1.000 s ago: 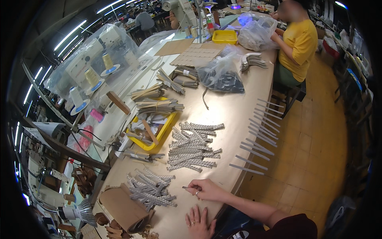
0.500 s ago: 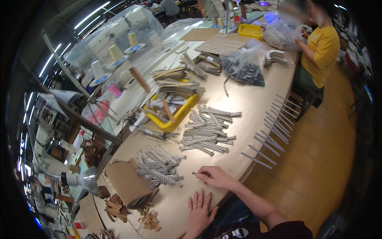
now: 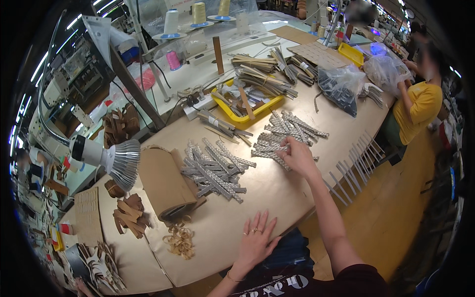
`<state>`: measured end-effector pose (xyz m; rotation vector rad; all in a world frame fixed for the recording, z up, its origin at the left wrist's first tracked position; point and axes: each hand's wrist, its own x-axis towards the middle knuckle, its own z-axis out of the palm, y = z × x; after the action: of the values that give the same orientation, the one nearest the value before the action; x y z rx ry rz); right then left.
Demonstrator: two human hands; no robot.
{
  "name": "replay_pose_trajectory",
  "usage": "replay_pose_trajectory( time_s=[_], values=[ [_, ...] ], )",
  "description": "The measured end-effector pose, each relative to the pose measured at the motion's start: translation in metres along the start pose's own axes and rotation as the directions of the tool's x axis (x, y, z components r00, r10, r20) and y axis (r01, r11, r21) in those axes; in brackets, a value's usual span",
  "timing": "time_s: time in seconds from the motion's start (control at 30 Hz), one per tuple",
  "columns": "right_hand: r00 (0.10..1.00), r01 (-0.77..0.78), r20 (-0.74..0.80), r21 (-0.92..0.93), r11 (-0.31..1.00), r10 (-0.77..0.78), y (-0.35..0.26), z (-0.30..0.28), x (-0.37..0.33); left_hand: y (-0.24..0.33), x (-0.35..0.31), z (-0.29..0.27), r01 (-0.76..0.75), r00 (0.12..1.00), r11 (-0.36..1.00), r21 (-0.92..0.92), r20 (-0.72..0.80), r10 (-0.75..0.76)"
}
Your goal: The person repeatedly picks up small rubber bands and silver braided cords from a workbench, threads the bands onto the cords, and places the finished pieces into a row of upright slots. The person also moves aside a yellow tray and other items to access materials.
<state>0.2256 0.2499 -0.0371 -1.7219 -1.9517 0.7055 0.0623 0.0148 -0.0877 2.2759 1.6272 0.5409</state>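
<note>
My left hand (image 3: 258, 239) lies flat on the table with its fingers spread, holding nothing. My right hand (image 3: 298, 157) reaches over the near edge of a pile of grey-and-white braided strips (image 3: 298, 126). Its thumb and fingers are pinched together at one braided strip, partly hidden by the hand. Left of it lies a second heap of grey strips (image 3: 217, 172), some braided and some flat. A row of flat grey strips (image 3: 357, 161) hangs over the table's right edge.
A yellow tray (image 3: 237, 117) with scraps stands behind the piles, near bundled strips (image 3: 267, 81). A curved brown board (image 3: 166, 180), brown leather pieces (image 3: 131, 216), pale curled shavings (image 3: 179, 241) and a lamp (image 3: 121, 161) are at left. A co-worker in yellow (image 3: 420, 109) sits far right.
My right hand has moved forward from near my left hand to the braided pile. The left hand stays flat on the table. The view has swung, so the table appears shifted.
</note>
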Motion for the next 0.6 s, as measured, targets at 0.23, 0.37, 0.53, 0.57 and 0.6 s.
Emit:
replay_pose_trajectory(
  time_s=[0.23, 0.37, 0.53, 0.57, 0.6],
  values=[
    [0.992, 0.115, 0.061, -0.145, 0.983, -0.107, 0.007, 0.007, 0.018, -0.002, 0.002, -0.003, -0.011, 1.0, 1.0, -0.015, 0.011, 0.011],
    [0.988, 0.143, -0.022, -0.271, 0.952, -0.155, 0.007, 0.014, 0.012, -0.001, 0.001, -0.004, -0.007, 1.0, 1.0, 0.003, 0.019, 0.007],
    [0.981, 0.159, -0.077, -0.191, 0.969, -0.177, -0.006, -0.006, -0.004, -0.003, -0.001, 0.001, -0.009, 1.0, 0.999, -0.035, -0.002, 0.009],
    [0.986, 0.128, -0.082, -0.165, 0.978, -0.142, -0.01, -0.015, -0.01, -0.004, -0.001, 0.001, -0.012, 1.0, 0.998, -0.055, -0.006, 0.012],
    [0.991, 0.115, -0.058, -0.072, 0.991, -0.119, -0.014, -0.024, -0.018, -0.005, -0.002, 0.0, -0.012, 1.0, 0.997, -0.079, -0.005, 0.012]
  ],
)
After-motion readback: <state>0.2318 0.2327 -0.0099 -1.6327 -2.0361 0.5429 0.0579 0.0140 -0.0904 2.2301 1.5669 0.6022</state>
